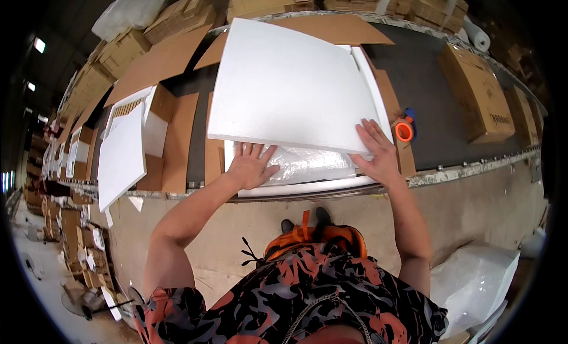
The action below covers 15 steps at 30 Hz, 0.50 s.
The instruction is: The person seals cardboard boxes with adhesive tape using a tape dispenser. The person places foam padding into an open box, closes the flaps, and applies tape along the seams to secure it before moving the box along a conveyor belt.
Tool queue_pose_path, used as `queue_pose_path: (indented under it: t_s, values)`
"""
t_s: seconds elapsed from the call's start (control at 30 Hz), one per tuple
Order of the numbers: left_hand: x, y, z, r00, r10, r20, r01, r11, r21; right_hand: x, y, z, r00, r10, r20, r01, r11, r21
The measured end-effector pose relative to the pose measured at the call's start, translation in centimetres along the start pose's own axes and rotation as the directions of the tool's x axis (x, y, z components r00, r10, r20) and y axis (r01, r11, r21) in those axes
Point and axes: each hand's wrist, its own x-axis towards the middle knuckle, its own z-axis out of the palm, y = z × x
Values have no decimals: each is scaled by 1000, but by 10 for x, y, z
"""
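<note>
A white foam sheet point(290, 83) lies askew over an open cardboard box lined with white foam. Below its near edge, clear plastic wrapping point(310, 164) shows inside the box; what it wraps cannot be made out. My left hand point(251, 168) rests on the wrapping at the near left, fingers stretched out and their tips at the sheet's edge. On the sheet's near right corner lies my right hand point(378, 154), its fingers spread over the top and its thumb beside the edge. Neither hand is closed on anything.
The box stands on a dark conveyor point(426, 131). An orange tape roll with a blue part point(404, 129) lies to its right, before a closed carton point(476, 95). At left, another open box point(155, 116) has a white foam sheet point(122, 157) leaning on it. Flattened cardboard is stacked behind.
</note>
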Motion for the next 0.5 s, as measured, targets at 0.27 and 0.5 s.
queue_pose_path:
  t_s: [0.27,0.5]
  values:
    - [59,70,4,912,341,-226,-314,938,147,7,21,11,998,-55,-3,55,996,-65]
    - [73,117,5,962,265,60,-259,962,-86,-8,21,0,944,-153,292,193,975,-110]
